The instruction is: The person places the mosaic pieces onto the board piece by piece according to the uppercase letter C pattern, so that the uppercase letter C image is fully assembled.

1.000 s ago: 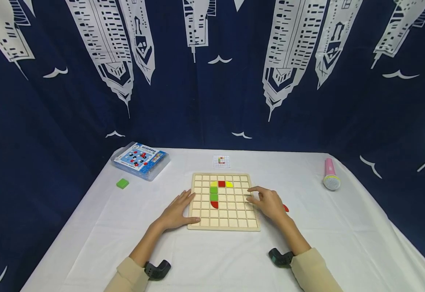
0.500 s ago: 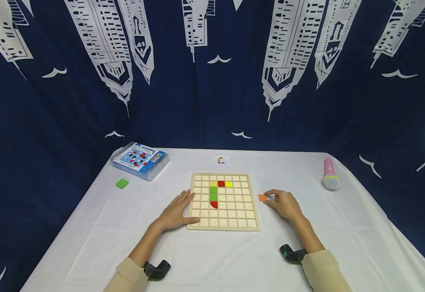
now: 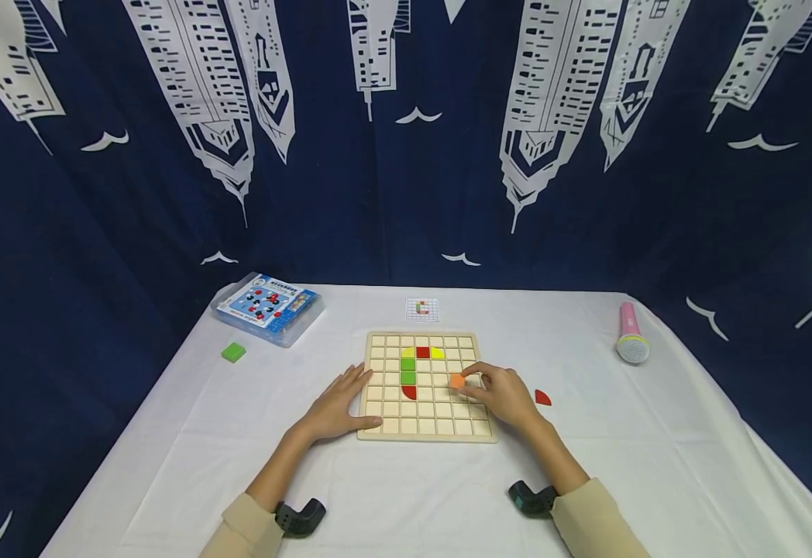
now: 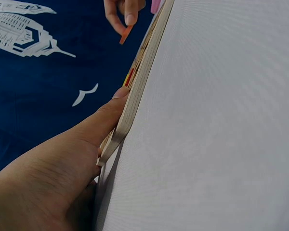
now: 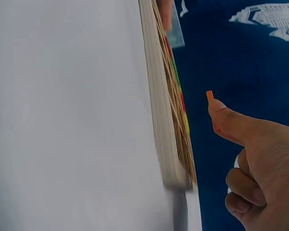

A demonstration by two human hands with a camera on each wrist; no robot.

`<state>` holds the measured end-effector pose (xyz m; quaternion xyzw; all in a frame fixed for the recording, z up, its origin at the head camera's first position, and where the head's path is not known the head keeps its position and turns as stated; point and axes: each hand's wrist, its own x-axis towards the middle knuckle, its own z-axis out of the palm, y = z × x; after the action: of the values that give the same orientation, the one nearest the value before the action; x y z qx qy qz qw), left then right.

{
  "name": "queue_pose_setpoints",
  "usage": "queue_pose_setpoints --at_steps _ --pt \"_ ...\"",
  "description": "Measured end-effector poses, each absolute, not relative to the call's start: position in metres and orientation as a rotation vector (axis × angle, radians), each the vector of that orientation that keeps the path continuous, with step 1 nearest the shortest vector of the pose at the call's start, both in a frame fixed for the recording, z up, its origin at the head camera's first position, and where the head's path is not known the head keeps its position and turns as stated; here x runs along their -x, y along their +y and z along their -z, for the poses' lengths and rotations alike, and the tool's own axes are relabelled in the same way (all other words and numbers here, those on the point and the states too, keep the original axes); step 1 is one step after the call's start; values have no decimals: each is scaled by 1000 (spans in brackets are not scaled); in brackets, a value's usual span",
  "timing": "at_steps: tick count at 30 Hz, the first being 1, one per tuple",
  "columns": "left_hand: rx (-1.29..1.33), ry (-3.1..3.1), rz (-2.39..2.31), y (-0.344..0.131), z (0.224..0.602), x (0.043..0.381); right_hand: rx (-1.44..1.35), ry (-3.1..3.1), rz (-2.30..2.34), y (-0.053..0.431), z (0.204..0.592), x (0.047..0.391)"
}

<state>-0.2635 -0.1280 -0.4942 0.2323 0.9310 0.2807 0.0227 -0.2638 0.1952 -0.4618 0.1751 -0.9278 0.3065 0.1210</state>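
A square wooden grid board (image 3: 434, 426) lies on the table, holding red, yellow and green pieces in several of its cells. My left hand (image 3: 336, 404) rests at the board's left side with fingers spread, its thumb (image 4: 106, 115) lying against the edge. Between thumb and index finger, my right hand (image 3: 507, 394) pinches an orange square tile (image 3: 457, 381) over the right half of the board. The right wrist view shows this orange tile (image 5: 210, 95) held above the board, apart from it. To the right of the board lies a red quarter-round piece (image 3: 542, 397).
A green square tile (image 3: 233, 353) is at the left, near a clear plastic case (image 3: 266, 308) with a blue label. Behind the board is a small pattern card (image 3: 422, 309). A pink microphone (image 3: 631, 333) lies far right.
My right hand went from the board out to its right side, picked up the orange tile and brought it back left over the board. My left hand has stayed in place.
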Motion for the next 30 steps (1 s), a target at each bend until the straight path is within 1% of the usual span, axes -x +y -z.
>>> queue_pose_setpoints --at_steps 9,18,24,30 --pt "-694 2884 -866 -128 495 264 -627 -2734 -944 159 471 264" --pt "-700 2886 -856 -127 494 263 -657 -2745 -845 148 476 267" --pt "-702 2881 -853 -126 493 262 -653 -2776 -894 157 473 266" --pt "-704 2884 -854 -127 494 263 -533 -2722 -943 198 468 263"
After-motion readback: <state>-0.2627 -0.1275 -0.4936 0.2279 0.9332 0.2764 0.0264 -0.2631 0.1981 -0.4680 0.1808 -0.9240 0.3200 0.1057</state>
